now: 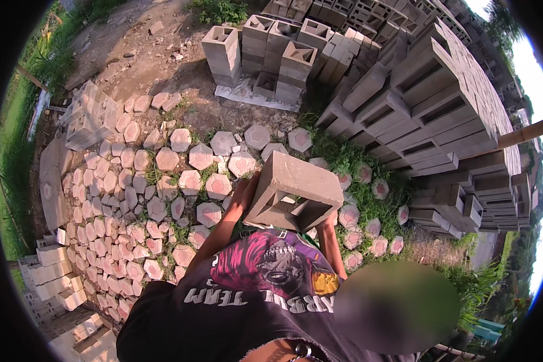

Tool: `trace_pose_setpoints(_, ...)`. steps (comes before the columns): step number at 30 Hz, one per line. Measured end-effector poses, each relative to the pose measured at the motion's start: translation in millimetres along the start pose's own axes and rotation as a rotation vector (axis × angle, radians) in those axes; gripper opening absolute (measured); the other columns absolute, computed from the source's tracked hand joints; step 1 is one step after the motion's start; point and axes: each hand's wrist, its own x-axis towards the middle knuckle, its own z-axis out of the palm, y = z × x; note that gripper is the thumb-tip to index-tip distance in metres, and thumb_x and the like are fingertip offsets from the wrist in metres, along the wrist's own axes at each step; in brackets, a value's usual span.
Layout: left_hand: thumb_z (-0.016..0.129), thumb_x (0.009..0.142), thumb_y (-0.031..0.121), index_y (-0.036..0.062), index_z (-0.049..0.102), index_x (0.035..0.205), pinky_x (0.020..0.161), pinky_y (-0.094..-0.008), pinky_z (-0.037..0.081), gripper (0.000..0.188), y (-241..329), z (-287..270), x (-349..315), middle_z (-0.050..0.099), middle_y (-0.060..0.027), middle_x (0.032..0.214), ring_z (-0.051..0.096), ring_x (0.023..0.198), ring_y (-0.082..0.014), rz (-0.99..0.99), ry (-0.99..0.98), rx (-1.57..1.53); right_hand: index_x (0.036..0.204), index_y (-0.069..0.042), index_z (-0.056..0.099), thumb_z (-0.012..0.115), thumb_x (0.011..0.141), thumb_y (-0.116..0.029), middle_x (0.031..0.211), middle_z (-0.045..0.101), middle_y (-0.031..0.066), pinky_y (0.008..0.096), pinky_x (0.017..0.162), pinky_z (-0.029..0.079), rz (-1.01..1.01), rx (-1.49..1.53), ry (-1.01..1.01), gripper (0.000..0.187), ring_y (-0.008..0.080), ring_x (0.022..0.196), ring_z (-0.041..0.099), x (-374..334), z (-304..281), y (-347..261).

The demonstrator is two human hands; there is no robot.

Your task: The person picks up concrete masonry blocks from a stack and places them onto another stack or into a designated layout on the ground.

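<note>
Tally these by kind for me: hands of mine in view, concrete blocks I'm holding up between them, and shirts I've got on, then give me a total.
Hands: 2, left hand and right hand
Held concrete block: 1
Dark printed shirt: 1
Total: 4

Grey-brown block, pink-centred grey pavers, black shirt with magenta, white and yellow print, green grass

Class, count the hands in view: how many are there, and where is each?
2. The left hand is at the left side of the hollow concrete block; the right hand is at its lower right. The block seems to hide some fingers.
</note>
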Motion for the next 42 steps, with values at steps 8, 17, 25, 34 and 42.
trace_pose_setpoints(8, 0.04, 0.087, 0.061, -0.0036, 0.069, 0.086, 0.069, -0.0326, 0.045, 0.071, 63, -13, 142, 0.066, -0.0141, 0.075, 0.061, 0.075, -0.0176, 0.013, -0.122, 0.12, 0.123, -0.005, 0.048, 0.034, 0.092, -0.059, 0.11, 0.057, 0.0095, 0.0379, 0.085, 0.048, -0.022, 0.164, 0.227, 0.064, 0.0214, 0.097, 0.057, 78, 39, -28)
trace_pose_setpoints(17, 0.038, 0.088, 0.061, -0.005, 0.068, 0.084, 0.067, -0.0327, 0.045, 0.073, 137, -12, 271, 0.066, -0.0138, 0.071, 0.06, 0.072, -0.017, -0.01, -0.078, 0.115, 0.123, -0.005, 0.047, 0.033, 0.091, -0.06, 0.111, 0.057, 0.0094, 0.038, 0.086, 0.048, -0.005, 0.224, 0.259, 0.065, 0.0213, 0.098, 0.057, 250, 59, -76)
trace_pose_setpoints(25, 0.035, 0.089, 0.06, -0.0058, 0.067, 0.093, 0.074, -0.0355, 0.045, 0.073, 192, -33, 379, 0.067, -0.0187, 0.083, 0.062, 0.082, -0.025, -0.172, 0.17, -0.059, 0.128, -0.006, 0.045, 0.032, 0.091, -0.061, 0.121, 0.053, 0.0092, 0.0382, 0.092, 0.045, 0.209, 0.183, -0.028, 0.068, 0.0219, 0.107, 0.053, 430, 103, -129)
trace_pose_setpoints(34, 0.032, 0.095, 0.05, -0.0071, 0.063, 0.099, 0.073, -0.0352, 0.044, 0.065, 237, -65, 426, 0.065, -0.0193, 0.086, 0.059, 0.081, -0.0224, 0.071, 0.325, 0.08, 0.127, -0.007, 0.046, 0.034, 0.093, -0.056, 0.122, 0.053, 0.0112, 0.0411, 0.095, 0.043, 0.406, 0.243, -0.054, 0.061, 0.0254, 0.109, 0.053, 536, 148, -128)
trace_pose_setpoints(42, 0.03, 0.097, 0.048, -0.0013, 0.054, 0.119, 0.083, -0.0323, 0.043, 0.059, 279, -140, 525, 0.062, -0.0126, 0.107, 0.056, 0.096, -0.0177, -0.013, 0.215, -0.201, 0.127, -0.006, 0.046, 0.035, 0.093, -0.052, 0.124, 0.052, 0.0122, 0.0411, 0.099, 0.039, 0.304, 0.191, 0.012, 0.059, 0.0264, 0.113, 0.05, 613, 239, -111)
